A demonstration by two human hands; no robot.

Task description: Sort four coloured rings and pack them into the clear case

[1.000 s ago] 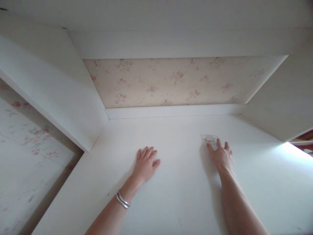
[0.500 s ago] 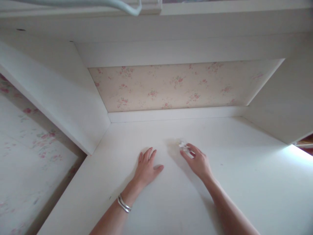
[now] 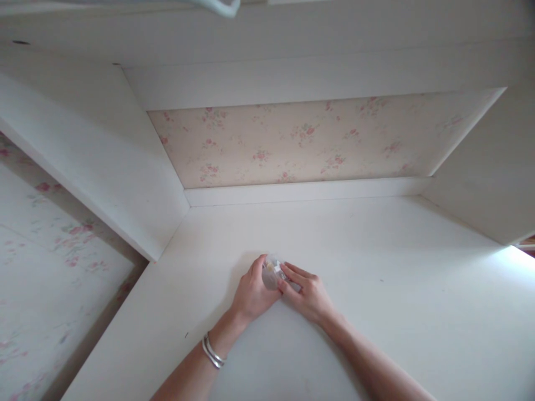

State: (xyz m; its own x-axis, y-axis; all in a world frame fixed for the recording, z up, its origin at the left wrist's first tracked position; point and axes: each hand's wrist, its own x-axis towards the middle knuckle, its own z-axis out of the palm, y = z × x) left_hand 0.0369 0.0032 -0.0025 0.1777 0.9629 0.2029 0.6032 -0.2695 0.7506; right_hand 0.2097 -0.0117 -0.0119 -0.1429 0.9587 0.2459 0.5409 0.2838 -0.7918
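Observation:
A small clear plastic packet (image 3: 274, 268), with something whitish and a bit of yellow inside, is between my hands over the white desk top. My right hand (image 3: 309, 293) pinches its right side with thumb and fingers. My left hand (image 3: 253, 291), with a silver bangle at the wrist, curls around the packet's left side. The contents are too small to make out, and part of the packet is hidden behind my fingers.
White panels (image 3: 96, 145) flank the desk top (image 3: 359, 234) on the left and right, and a white shelf (image 3: 267, 39) hangs above. Floral wallpaper (image 3: 280, 145) covers the back. A pale curved tube or rod (image 3: 225, 8) juts in at the top edge.
My right hand has picked up the packet from the right part of the desk and carried it left. My left hand has gone from lying flat to curling around the packet.

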